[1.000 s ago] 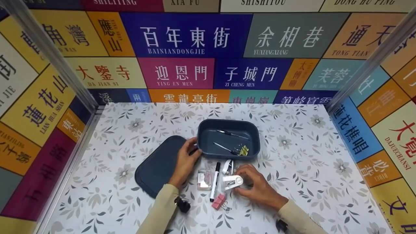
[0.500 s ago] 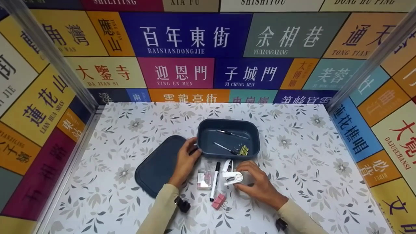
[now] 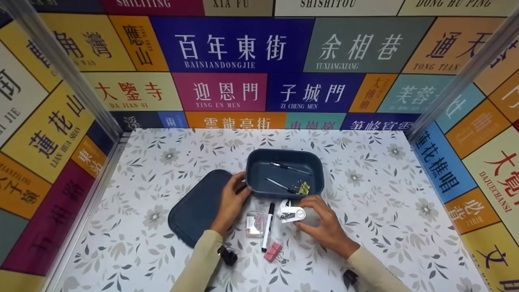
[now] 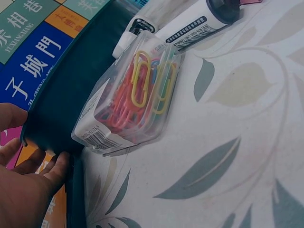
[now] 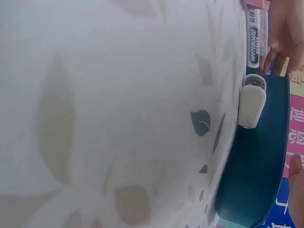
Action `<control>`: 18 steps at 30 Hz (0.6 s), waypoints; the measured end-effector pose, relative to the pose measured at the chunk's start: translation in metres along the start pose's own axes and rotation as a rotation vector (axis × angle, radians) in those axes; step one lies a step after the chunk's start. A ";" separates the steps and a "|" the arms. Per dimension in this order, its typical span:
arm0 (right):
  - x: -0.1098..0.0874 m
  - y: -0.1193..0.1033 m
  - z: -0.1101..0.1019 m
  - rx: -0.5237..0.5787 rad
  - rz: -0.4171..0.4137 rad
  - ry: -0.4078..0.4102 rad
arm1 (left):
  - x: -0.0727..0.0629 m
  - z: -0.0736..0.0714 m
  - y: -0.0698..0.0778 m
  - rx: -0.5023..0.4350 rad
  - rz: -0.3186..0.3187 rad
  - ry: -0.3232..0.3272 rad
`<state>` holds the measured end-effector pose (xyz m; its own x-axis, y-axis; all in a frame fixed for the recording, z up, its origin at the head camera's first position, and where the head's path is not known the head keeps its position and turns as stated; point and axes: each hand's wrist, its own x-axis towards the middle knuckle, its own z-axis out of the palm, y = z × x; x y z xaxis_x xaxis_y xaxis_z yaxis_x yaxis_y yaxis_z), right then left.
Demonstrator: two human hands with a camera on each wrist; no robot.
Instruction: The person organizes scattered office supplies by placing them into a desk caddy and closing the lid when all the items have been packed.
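Note:
My left hand rests its fingers and thumb against the left front corner of a dark blue box; the left wrist view shows the fingertips at its outer wall. Two pens and a yellow-striped thing lie inside the box. In front of it, my right hand pinches a small white hinged tool by its round end, between thumb and fingers. Its exact kind is unclear. Behind the tool, a second small white device lies partly hidden by the box front.
A dark blue lid lies left of the box. A whiteboard marker, a clear case of coloured paper clips and a pink block-like item lie in front. Panels with lettering stand behind the flowered table.
My right hand has raised the white tool slightly toward the box and turned it; its two arms have swung toward level. My left hand and the box have stayed put.

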<state>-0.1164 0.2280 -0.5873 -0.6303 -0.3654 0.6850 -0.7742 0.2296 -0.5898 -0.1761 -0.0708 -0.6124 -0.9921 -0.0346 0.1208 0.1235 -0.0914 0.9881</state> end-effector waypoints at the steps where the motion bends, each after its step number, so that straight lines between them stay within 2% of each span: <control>1: 0.003 -0.003 -0.001 0.004 0.005 0.012 | 0.000 0.000 0.000 -0.001 0.001 -0.001; 8: 0.020 -0.024 -0.005 0.003 0.053 0.059 | 0.000 0.000 0.000 0.020 -0.009 -0.001; 18: 0.026 -0.017 -0.006 0.008 0.079 0.082 | -0.001 0.001 -0.001 0.034 -0.017 -0.004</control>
<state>-0.1202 0.2203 -0.5566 -0.6919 -0.2717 0.6689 -0.7219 0.2470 -0.6465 -0.1752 -0.0696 -0.6132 -0.9941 -0.0294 0.1042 0.1058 -0.0580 0.9927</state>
